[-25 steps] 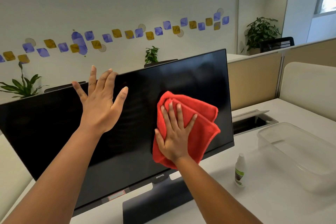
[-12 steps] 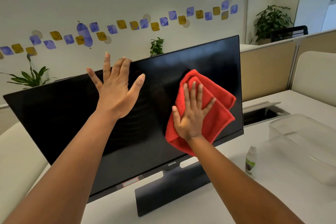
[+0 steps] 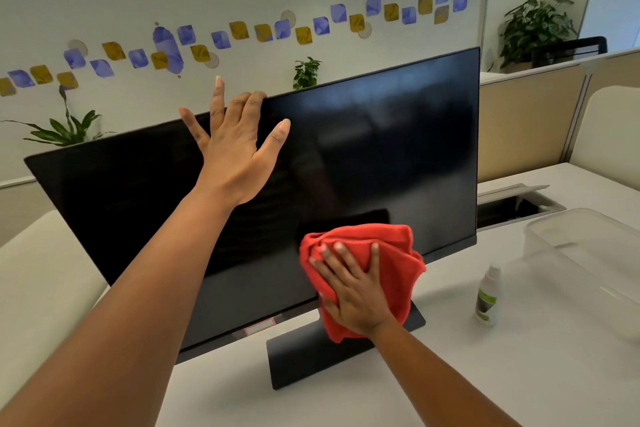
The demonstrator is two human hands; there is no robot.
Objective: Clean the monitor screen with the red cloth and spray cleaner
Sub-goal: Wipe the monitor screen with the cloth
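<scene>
Low in the frame's centre, the right hand [image 3: 356, 291] presses the red cloth [image 3: 388, 253] with spread fingers against the monitor screen's [image 3: 381, 156] bottom edge. Left hand [image 3: 235, 146], fingers apart, steadies the top. Pushing harder could tip the monitor toward the spray bottle [image 3: 487, 295] at lower right.

The bunched red microfibre cloth [image 3: 388, 274] and the right hand [image 3: 360, 295] pressed flat on it hide the lower middle of the black flat-panel monitor [image 3: 381, 156], logo included. The left hand [image 3: 235, 146] covers part of its top edge (two fingertips curl behind it, out of sight). The small white spray bottle's [image 3: 487, 298] green label is too blurred to read. The clear plastic tub [image 3: 588, 253] runs off the right edge.
</scene>
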